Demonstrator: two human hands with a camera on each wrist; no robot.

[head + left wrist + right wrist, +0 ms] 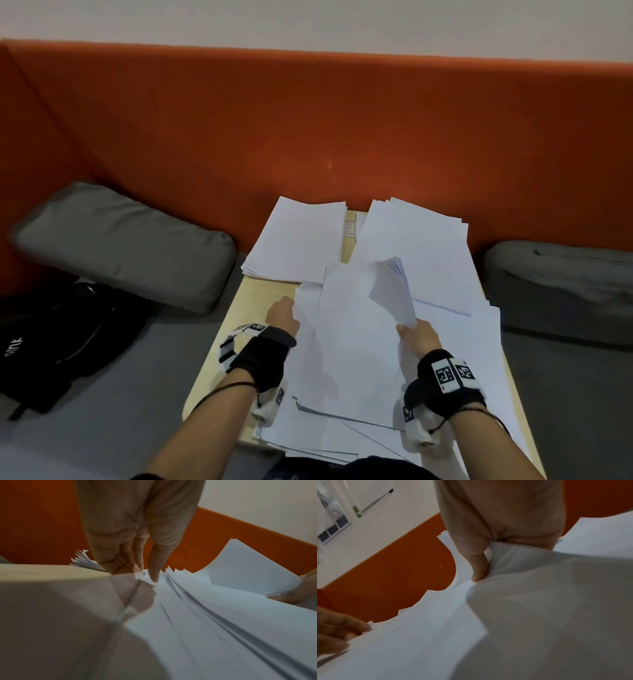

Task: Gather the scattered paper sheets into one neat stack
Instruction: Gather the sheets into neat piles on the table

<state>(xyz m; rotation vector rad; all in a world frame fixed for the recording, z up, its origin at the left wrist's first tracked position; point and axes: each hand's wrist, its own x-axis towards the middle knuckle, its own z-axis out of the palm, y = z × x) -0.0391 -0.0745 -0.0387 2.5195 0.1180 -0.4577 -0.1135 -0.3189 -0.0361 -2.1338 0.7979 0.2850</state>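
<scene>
White paper sheets lie loosely spread over a small light-wood table (219,370). A broad central pile (352,342) fills the near half. Behind it lie a far-left stack (298,240) and a far-right stack (414,246). My left hand (293,310) is at the central pile's left edge, thumb on top and fingers beneath, pinching the sheets' edges (145,578). My right hand (407,327) grips a thin bundle of sheets (394,291) by its near corner. The bundle is lifted and curled upward above the pile (530,568).
An orange padded backrest (308,130) rises right behind the table. Grey cushions lie at the left (126,240) and right (561,287) on the grey seat. A black bag (61,339) sits at the far left. Sheets overhang the table's near edge.
</scene>
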